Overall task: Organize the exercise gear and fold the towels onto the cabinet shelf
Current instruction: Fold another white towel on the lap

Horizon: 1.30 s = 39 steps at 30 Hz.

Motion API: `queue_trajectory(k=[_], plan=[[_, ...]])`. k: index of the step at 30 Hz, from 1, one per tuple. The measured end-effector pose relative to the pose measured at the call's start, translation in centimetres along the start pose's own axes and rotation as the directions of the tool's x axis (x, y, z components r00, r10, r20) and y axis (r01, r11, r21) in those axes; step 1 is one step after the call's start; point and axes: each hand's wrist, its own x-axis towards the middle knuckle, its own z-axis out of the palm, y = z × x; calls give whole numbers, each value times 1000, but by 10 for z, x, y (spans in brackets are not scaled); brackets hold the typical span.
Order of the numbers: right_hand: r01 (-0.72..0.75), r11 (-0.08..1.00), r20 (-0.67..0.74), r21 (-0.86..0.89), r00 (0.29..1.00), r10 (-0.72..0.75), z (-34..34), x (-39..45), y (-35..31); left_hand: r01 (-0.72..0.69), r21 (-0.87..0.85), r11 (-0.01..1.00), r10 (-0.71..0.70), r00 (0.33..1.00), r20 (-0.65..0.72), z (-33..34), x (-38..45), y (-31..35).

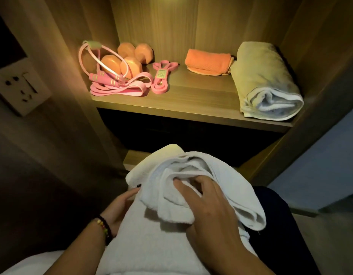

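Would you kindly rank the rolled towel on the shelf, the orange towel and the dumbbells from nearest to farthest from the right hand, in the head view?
From the right hand:
1. Rolled towel, shelf's right end, at the front edge.
2. Orange towel, centre-right, further back.
3. Dumbbells, back left.
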Motion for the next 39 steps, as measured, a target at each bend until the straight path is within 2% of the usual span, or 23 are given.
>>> queue_trajectory(k=[2,4,7,9,11,14,16,19,21,23,26,29,31,33,35,36,37,39], plan=[[-38,994,82,102,996,30,-6,2,6,87,16,996,-88,995,39,-9,-3,-3],[-116,947,182,299,981,63,-19,7,9,124,14,992,-124,991,47,-9,-11,-1],[-128,889,113,440,990,87,-46,18,22,70,-88,994,-62,994,92,-14,-23,10],[-228,837,96,497,973,208,-66,23,34,13,-104,995,0,992,127,-20,-34,21],[-326,716,118,617,938,326,-83,27,46,-34,-79,996,48,981,190,-14,-52,40],[-392,547,97,739,867,489,-101,31,55,-160,80,984,141,969,200,15,-76,67],[-393,349,128,851,799,587,-109,38,59,-187,162,969,161,974,163,38,-86,84],[-289,40,191,956,723,664,-133,45,68,-172,238,956,155,984,89,73,-100,100],[-197,-34,167,980,715,679,-151,42,77,-193,254,948,179,981,79,95,-108,105],[-132,-43,125,990,720,682,-168,38,84,-212,227,951,194,976,96,112,-111,106],[-77,12,49,997,744,666,-196,39,88,-236,203,950,206,966,157,138,-113,106],[-30,149,-68,988,794,605,-236,49,73,-292,189,938,251,944,215,156,-117,107],[-25,340,-172,940,827,535,-264,57,51,-350,210,913,298,923,242,156,-119,103],[-48,573,-204,818,907,368,-280,63,27,-398,275,875,338,910,242,148,-115,94],[-114,782,-5,613,989,148,-271,70,4,-410,336,848,361,911,199,138,-113,77],[-126,868,138,480,988,67,-257,71,-3,-420,357,834,380,907,180,133,-112,68],[-108,926,288,363,958,-2,-236,69,-7,-434,376,819,403,901,162,128,-112,61],[-51,968,556,244,826,-97,-178,52,-10,-465,390,795,456,882,122,118,-108,47]])
